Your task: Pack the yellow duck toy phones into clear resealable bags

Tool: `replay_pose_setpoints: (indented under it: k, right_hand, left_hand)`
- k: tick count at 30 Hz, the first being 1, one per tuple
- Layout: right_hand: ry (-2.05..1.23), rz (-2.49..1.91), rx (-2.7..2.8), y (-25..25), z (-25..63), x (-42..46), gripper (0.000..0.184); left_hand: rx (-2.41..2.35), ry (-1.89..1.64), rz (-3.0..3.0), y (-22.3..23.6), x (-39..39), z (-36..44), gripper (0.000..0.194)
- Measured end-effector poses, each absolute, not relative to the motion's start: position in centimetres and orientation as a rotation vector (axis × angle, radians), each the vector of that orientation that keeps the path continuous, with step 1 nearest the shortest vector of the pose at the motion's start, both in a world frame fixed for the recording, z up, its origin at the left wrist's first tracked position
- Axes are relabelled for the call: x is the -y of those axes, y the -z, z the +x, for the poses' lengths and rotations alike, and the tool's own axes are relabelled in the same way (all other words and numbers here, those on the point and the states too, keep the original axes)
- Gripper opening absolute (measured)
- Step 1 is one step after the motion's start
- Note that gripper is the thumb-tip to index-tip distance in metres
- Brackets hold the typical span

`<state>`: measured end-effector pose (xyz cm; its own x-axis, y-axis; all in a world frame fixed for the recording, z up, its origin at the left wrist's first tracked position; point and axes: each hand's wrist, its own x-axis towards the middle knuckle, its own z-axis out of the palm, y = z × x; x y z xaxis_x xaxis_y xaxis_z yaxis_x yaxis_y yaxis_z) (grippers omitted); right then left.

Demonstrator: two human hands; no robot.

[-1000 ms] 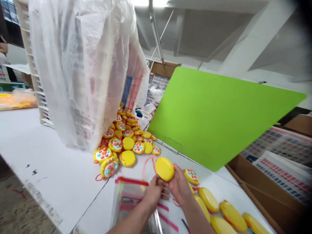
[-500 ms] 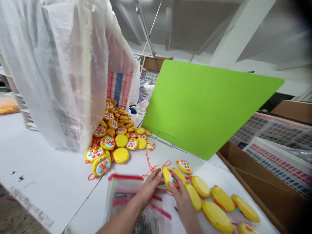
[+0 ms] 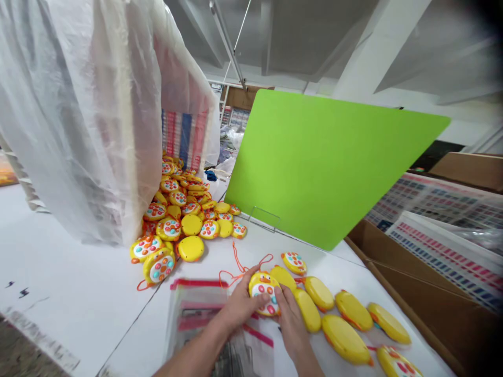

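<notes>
Between my two hands I hold a yellow duck-faced toy [image 3: 264, 285], its white face with coloured round buttons turned up toward me. My left hand [image 3: 240, 303] grips its left side, the thumb lying over the buttons. Along its right edge rests my right hand [image 3: 291, 319], fingers closed against it. An orange cord [image 3: 236, 256] loops on the table behind the toy. Beneath my forearms lie clear zip bags [image 3: 196, 309] with red strips. Several similar yellow toys [image 3: 348, 337] lie to the right, mostly backs up, one [image 3: 294, 263] showing its buttons.
At left, a heap of the same toys [image 3: 192, 225] spills from a plastic-draped crate [image 3: 118, 131]. A green board [image 3: 326, 162] stands tilted at the back of the white table [image 3: 98, 293]. Cardboard boxes [image 3: 396, 277] adjoin the right edge, with striped baskets [image 3: 444, 256] behind.
The toy has turned from edge-on to face up and moved slightly left. My left hand has gone from loosely beside it to gripping it. The view has shifted slightly.
</notes>
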<state>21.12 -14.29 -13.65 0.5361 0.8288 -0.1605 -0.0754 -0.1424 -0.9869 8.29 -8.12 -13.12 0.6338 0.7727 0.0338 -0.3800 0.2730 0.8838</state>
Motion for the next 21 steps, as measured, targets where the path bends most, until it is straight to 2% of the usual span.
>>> replay_pose_setpoints:
  k: [2,3,10,15,17,21]
  right_hand:
    - [-0.838,-1.516,0.671,13.5,20.9,14.3,0.075]
    - [-0.832,-1.506,0.672,13.4,20.8,14.4,0.075]
    - [-0.927,-1.449,0.657,13.3,20.2,14.6,0.079]
    - [-0.850,-1.466,0.719,13.1,20.3,14.5,0.074]
    - [-0.786,-1.485,0.767,12.7,20.2,14.4,0.071]
    - [-0.760,-1.499,0.786,12.3,20.2,14.4,0.064]
  left_hand:
    - [-0.483,-0.777,1.095,12.8,8.5,8.3,0.109]
    - [-0.513,-0.775,1.121,12.7,8.6,8.3,0.113]
    - [-0.469,-0.809,1.090,13.0,8.4,8.3,0.108]
    - [-0.401,-0.831,1.107,13.1,8.3,8.1,0.084]
    - [-0.389,-0.828,1.133,13.0,8.4,8.0,0.083]
    - [-0.372,-0.756,1.111,12.9,8.7,8.1,0.110]
